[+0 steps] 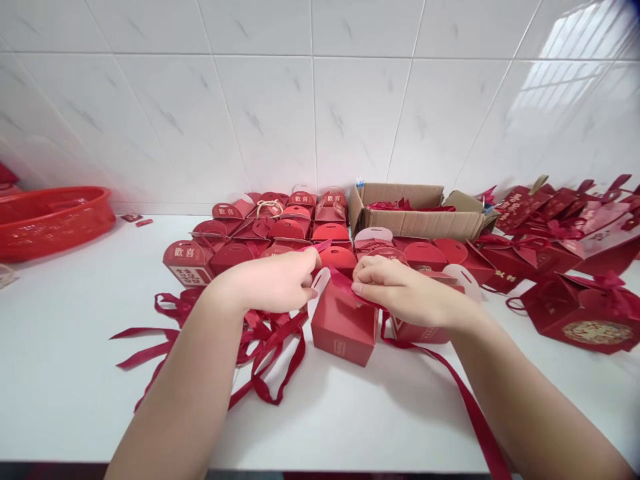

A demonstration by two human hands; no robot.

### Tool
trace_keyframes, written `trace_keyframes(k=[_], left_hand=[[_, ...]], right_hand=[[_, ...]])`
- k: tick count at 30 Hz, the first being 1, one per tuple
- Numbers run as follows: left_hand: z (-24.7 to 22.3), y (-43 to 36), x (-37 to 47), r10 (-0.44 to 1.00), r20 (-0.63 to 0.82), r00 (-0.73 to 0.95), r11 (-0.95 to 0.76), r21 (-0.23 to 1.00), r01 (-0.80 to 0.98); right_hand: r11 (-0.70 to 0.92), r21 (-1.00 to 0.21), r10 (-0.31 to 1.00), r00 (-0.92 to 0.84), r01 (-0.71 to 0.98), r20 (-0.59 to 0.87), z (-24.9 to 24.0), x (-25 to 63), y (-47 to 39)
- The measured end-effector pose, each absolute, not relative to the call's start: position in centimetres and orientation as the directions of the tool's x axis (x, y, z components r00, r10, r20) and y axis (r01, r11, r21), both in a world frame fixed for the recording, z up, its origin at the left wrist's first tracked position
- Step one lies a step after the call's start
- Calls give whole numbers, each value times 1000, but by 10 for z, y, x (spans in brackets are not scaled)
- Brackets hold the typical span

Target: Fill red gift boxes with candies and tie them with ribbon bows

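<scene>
A small red gift box (345,320) stands in front of me on the white table, its pale rounded flap raised on the left side. A dark red ribbon (342,283) runs across the top of this box. My left hand (287,280) is closed at the box's left, thumb and finger pinched on the ribbon. From the other side, my right hand (387,280) has its fingers curled together on the same ribbon. One long ribbon tail (467,400) trails from there under my right forearm to the table's front edge. Fingers partly hide the box top.
Loose red ribbons (280,353) lie left of the box. Behind stand rows of red boxes (287,229) and an open cardboard carton (425,223). Ribbon-tied boxes (590,310) crowd the right side. A red plastic basin (55,223) sits far left, near the tiled wall (260,120).
</scene>
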State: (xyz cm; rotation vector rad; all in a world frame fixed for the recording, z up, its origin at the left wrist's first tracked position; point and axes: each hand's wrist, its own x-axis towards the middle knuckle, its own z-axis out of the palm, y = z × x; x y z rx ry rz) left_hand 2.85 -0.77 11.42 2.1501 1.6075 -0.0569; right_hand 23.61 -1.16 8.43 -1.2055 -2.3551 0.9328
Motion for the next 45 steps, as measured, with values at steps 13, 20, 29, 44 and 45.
trace_keyframes(k=[13, 20, 29, 44, 45], left_hand=[[115, -8, 27, 871, -350, 345, -235, 319, 918], [115, -8, 25, 876, -314, 366, -254, 345, 904], [121, -7, 24, 868, -316, 382, -258, 369, 893], [113, 10, 18, 794, -341, 504, -300, 501, 812], [112, 11, 18, 781, -349, 518, -295, 525, 798]], right_hand=[[433, -637, 800, -598, 638, -55, 75, 222, -11], [364, -645, 848, -526, 672, -70, 73, 215, -10], [370, -613, 847, -525, 698, -86, 72, 208, -11], [432, -565, 839, -543, 703, -34, 72, 194, -19], [432, -570, 836, -548, 699, -39, 72, 193, -19]])
